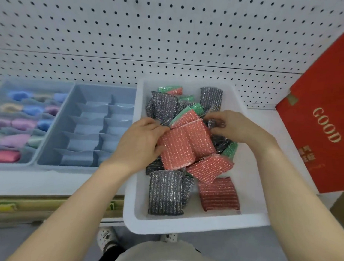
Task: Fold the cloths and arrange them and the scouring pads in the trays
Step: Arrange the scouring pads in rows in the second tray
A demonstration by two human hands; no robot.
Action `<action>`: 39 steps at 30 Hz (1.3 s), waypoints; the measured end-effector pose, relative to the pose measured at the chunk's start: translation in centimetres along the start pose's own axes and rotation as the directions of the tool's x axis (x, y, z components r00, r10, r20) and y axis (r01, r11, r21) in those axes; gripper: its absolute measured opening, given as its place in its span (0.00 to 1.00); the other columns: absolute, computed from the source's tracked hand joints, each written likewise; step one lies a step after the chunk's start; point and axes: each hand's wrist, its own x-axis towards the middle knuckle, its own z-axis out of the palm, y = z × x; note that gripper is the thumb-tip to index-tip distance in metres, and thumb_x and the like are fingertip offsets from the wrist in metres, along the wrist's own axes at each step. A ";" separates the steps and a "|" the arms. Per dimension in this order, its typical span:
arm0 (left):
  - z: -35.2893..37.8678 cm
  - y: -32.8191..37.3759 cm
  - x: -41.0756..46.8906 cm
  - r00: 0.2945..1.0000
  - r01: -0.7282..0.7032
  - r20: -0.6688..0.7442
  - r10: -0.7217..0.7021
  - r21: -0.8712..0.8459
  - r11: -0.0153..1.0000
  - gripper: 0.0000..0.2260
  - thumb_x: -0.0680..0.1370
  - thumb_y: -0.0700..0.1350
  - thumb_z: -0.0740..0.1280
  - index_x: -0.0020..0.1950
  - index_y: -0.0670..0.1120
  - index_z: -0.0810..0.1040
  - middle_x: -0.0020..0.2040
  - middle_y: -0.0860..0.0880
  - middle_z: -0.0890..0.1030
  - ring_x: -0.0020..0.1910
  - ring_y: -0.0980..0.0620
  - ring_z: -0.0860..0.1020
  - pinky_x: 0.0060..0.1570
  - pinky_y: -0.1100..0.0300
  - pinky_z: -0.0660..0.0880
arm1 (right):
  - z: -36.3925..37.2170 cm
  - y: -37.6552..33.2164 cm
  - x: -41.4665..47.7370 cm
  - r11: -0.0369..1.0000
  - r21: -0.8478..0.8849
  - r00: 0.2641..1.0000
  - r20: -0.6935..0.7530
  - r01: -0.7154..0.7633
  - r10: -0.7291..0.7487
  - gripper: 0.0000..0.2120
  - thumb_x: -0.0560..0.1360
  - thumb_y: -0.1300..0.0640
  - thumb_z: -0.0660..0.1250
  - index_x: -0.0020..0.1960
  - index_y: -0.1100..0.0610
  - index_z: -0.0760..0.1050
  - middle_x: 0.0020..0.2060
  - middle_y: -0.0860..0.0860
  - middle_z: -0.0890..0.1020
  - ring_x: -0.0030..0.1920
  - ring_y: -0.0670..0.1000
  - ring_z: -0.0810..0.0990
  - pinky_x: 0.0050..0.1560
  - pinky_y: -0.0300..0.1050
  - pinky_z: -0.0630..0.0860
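Head view: the fingers of the left hand point(140, 143) curl over the left edge of a red scouring pad point(185, 147) (top of the heap in the white tray point(190, 223)), while those of the right hand point(239, 128) pinch a grey pad point(211, 122) just beside it.

Your bare forearms point(76, 208) reach forward from the lower corners and converge. Your left hand point(140, 143) lies palm down, fingers curled over the left edge of a salmon-pink, silver-threaded rectangular scouring pad point(185, 145). Your right hand point(237, 128) faces it, fingers point(216, 127) curled inward at the pad's right edge. What they pinch is unclear.
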 end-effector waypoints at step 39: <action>-1.4 -0.2 -0.3 0.953 0.028 0.292 -0.083 0.189 0.982 0.36 0.68 0.75 0.61 0.66 0.52 0.77 0.66 0.52 0.77 0.72 0.49 0.66 0.77 0.49 0.47 | 1.3 -8.1 6.0 0.981 -0.037 0.982 -0.027 0.188 -0.189 0.29 0.70 0.56 0.77 0.67 0.45 0.71 0.56 0.46 0.76 0.57 0.49 0.77 0.61 0.42 0.70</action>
